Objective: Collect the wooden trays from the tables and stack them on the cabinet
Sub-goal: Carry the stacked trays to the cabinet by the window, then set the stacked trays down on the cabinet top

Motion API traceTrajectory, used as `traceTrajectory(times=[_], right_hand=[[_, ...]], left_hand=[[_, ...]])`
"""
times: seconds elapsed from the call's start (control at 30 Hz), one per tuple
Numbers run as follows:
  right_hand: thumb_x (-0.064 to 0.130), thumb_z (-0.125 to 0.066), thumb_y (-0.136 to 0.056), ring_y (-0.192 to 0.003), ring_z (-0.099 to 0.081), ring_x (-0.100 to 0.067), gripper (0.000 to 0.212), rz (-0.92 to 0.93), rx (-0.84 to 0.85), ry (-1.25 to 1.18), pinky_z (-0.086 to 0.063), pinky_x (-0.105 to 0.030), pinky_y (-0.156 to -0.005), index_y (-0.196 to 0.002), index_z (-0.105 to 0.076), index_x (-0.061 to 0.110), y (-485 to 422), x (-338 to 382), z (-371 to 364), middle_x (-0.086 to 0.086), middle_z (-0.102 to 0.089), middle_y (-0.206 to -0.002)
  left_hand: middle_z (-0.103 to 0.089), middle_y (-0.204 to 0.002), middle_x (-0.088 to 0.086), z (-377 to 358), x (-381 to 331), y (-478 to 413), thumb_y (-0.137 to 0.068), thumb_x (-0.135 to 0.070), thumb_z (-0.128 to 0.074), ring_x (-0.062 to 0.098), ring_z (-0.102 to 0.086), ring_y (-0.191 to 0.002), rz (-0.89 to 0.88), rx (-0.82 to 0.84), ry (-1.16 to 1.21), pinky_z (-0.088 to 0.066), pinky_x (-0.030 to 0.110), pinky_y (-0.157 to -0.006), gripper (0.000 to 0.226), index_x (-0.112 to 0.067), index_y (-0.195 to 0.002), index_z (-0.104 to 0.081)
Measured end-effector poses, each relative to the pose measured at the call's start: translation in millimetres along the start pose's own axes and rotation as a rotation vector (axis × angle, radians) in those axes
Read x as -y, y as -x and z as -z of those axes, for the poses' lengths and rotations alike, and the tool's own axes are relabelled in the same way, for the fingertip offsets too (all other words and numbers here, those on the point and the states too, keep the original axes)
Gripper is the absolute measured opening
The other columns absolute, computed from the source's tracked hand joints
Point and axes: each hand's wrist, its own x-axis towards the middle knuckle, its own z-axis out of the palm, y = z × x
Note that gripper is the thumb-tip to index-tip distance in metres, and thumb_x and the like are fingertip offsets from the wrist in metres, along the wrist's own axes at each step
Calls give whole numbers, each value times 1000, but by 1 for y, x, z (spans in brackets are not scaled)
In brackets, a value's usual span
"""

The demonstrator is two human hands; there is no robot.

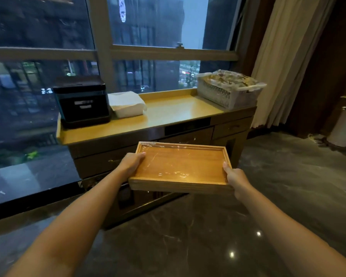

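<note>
A rectangular wooden tray (pixel 180 164) wrapped in clear film is held level in the air in front of the cabinet (pixel 168 114). My left hand (pixel 131 163) grips its left short edge, thumb on the rim. Its right short edge is gripped by my right hand (pixel 237 179). The tray looks thick at its near edge, as if more than one tray is stacked; I cannot tell the number. The tray hangs below the cabinet's yellow top, in front of its drawers.
On the cabinet top stand a black box-shaped appliance (pixel 82 100) at the left, a white napkin stack (pixel 127 104) beside it, and a white plastic basket (pixel 228 89) with wrapped items at the right. A large window is behind; a curtain (pixel 284 56) hangs right. The floor is dark polished stone.
</note>
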Motion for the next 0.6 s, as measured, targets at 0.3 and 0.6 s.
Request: traceTrajectory(times=[0.3,0.6], right_hand=[[40,-36,-97,-102,-47,-28,53,28,94,42,-37,-37,-88,-128,-47,-1,-227,109,-2,-10,-48,-105],[39,-36,-97,-91,-43,-24,54,11,124,61,-32,-33,-79,-129,-46,-3,-440,164,-60,-8,-50,-94]], left_hand=[[-60,-87,8,-43,-103,-179,-97,-30,-42,23,-59,-86,15,-107,50,-45,39,-93,28,-14,-78,-54],[-60,-95,14,-69,-141,-386,-97,-27,-44,26,-56,-90,38,-151,67,-41,34,-83,31,-4,-90,-63]])
